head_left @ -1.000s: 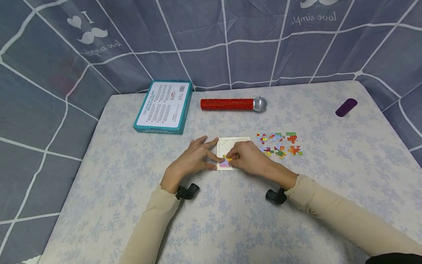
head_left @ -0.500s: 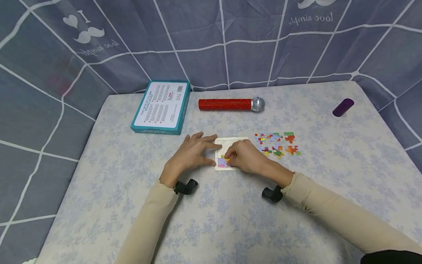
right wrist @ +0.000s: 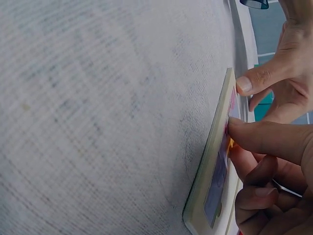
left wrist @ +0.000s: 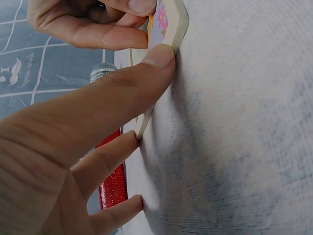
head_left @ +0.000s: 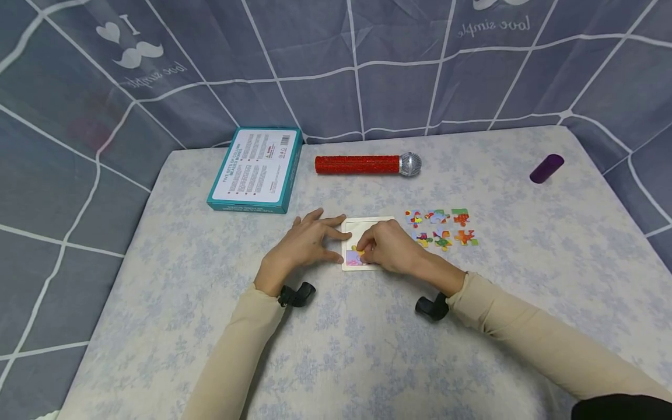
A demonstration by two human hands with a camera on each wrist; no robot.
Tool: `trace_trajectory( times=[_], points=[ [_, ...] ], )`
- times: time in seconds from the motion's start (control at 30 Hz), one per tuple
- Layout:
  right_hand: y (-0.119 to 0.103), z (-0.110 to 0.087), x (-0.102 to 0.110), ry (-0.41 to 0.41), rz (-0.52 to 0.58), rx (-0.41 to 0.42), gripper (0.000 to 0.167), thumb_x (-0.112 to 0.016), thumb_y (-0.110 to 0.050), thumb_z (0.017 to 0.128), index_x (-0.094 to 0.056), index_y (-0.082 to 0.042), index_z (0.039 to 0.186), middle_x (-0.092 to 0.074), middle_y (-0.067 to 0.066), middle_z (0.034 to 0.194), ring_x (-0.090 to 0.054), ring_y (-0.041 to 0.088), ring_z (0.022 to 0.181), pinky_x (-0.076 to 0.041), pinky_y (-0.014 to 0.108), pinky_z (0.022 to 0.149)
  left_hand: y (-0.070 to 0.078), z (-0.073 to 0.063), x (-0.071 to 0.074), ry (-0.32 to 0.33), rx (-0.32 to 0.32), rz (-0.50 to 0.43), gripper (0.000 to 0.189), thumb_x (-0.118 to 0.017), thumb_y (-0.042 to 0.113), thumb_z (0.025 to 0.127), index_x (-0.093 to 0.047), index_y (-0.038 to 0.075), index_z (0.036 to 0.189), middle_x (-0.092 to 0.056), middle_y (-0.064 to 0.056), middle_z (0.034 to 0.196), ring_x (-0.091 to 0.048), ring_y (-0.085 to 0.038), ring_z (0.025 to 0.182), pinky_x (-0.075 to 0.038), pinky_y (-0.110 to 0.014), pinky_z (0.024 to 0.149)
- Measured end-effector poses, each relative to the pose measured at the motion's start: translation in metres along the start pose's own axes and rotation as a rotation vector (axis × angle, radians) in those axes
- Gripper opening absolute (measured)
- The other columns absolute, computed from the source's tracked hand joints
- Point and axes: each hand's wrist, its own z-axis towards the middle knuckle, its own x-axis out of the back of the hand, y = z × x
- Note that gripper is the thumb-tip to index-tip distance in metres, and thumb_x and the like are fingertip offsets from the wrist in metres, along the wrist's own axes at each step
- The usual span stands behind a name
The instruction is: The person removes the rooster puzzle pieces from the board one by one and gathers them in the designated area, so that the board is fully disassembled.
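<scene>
A small cream puzzle tray [head_left: 374, 220] lies between both hands. My left hand [head_left: 303, 244] rests at its left side with spread fingers; in the left wrist view the thumb [left wrist: 159, 56] presses the tray's edge. My right hand [head_left: 395, 249] reaches over the tray, its thumb and index finger pinching a puzzle piece with yellow on it [right wrist: 230, 143], mostly hidden by the fingers. In the tray's lower left corner shows a lilac and pink puzzle piece [head_left: 354, 258]. Several loose puzzle pieces [head_left: 437, 217] lie in two rows right of the tray.
A teal and white box [head_left: 257, 166] lies at the back left. Beside it is a red glittery microphone [head_left: 357, 164] with a silver head. A purple cylinder [head_left: 546, 168] lies at the far right. Grey checked cloth [head_left: 325, 52] hangs behind the table.
My left fingers have drawn back from the pieces to the tray's left edge. The right hand stays at the same spot in the tray. The head view has shifted slightly.
</scene>
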Motion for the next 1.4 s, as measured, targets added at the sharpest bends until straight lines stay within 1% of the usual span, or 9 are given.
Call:
trace_trajectory(
  times=[0.47, 0.57, 0.67, 0.8, 0.93, 1.07, 1.23, 1.4],
  points=[
    [0.001, -0.001, 0.0, 0.025, 0.022, 0.007, 0.01, -0.081, -0.003, 0.078, -0.076, -0.007, 0.086, -0.067, -0.005, 0.072, -0.06, 0.007, 0.067, -0.049, 0.026, 0.063, 0.003, 0.001, 0.001, 0.0, 0.022, -0.035, 0.055, -0.086, 0.026, 0.076, -0.067, 0.022, 0.128, -0.038, 0.004, 0.155, -0.014, -0.039, 0.148, -0.005, -0.073, 0.109],
    [0.001, -0.002, 0.0, 0.038, 0.044, 0.026, 0.01, -0.08, -0.002, 0.078, -0.075, -0.007, 0.085, -0.067, -0.005, 0.072, -0.06, 0.007, 0.067, -0.05, 0.026, 0.063, 0.003, 0.001, 0.001, -0.002, 0.028, -0.036, 0.055, -0.086, 0.026, 0.076, -0.067, 0.022, 0.128, -0.038, 0.004, 0.155, -0.014, -0.038, 0.148, -0.005, -0.072, 0.11],
    [0.003, -0.003, 0.0, 0.043, 0.1, 0.023, 0.006, -0.078, -0.004, 0.08, -0.075, -0.007, 0.085, -0.069, -0.006, 0.072, -0.06, 0.007, 0.063, -0.049, 0.025, 0.06, 0.003, 0.0, 0.002, -0.006, 0.029, -0.038, 0.055, -0.086, 0.026, 0.076, -0.067, 0.022, 0.128, -0.038, 0.004, 0.155, -0.014, -0.039, 0.148, -0.005, -0.072, 0.109],
    [0.007, -0.004, 0.0, 0.032, 0.2, -0.035, 0.003, -0.076, -0.009, 0.083, -0.075, -0.007, 0.086, -0.069, -0.006, 0.073, -0.058, 0.008, 0.061, -0.045, 0.025, 0.057, 0.004, 0.0, 0.002, -0.008, 0.024, -0.034, 0.055, -0.086, 0.027, 0.076, -0.068, 0.022, 0.127, -0.038, 0.004, 0.155, -0.014, -0.039, 0.148, -0.006, -0.073, 0.108],
    [0.01, -0.004, 0.001, 0.017, 0.285, -0.084, 0.003, -0.073, -0.01, 0.084, -0.074, -0.009, 0.087, -0.069, -0.004, 0.075, -0.06, 0.011, 0.065, -0.046, 0.026, 0.061, 0.003, 0.001, 0.001, -0.008, 0.021, -0.03, 0.055, -0.086, 0.028, 0.076, -0.068, 0.022, 0.127, -0.038, 0.004, 0.155, -0.014, -0.04, 0.147, -0.006, -0.074, 0.108],
    [0.013, -0.007, 0.006, 0.02, 0.354, -0.103, 0.005, -0.07, -0.011, 0.085, -0.075, -0.01, 0.087, -0.07, 0.0, 0.078, -0.059, 0.014, 0.069, -0.046, 0.028, 0.064, 0.002, 0.001, 0.001, -0.009, 0.021, -0.038, 0.055, -0.086, 0.028, 0.076, -0.067, 0.022, 0.128, -0.037, 0.004, 0.155, -0.013, -0.039, 0.148, -0.005, -0.073, 0.109],
    [0.022, -0.018, 0.018, 0.006, 0.383, -0.151, 0.008, -0.069, -0.01, 0.085, -0.075, -0.008, 0.089, -0.07, 0.005, 0.076, -0.053, 0.013, 0.065, -0.043, 0.025, 0.059, 0.002, 0.001, 0.0, -0.009, 0.022, -0.042, 0.056, -0.086, 0.028, 0.076, -0.067, 0.022, 0.129, -0.037, 0.003, 0.155, -0.012, -0.039, 0.148, -0.004, -0.073, 0.109],
    [0.038, -0.036, 0.032, -0.014, 0.411, -0.231, 0.009, -0.071, -0.011, 0.085, -0.074, -0.005, 0.091, -0.061, 0.007, 0.067, -0.048, 0.012, 0.059, -0.04, 0.023, 0.056, 0.003, 0.0, 0.0, -0.004, 0.028, -0.053, 0.056, -0.086, 0.026, 0.076, -0.067, 0.021, 0.128, -0.038, 0.002, 0.155, -0.012, -0.039, 0.148, -0.003, -0.073, 0.109]
  ],
)
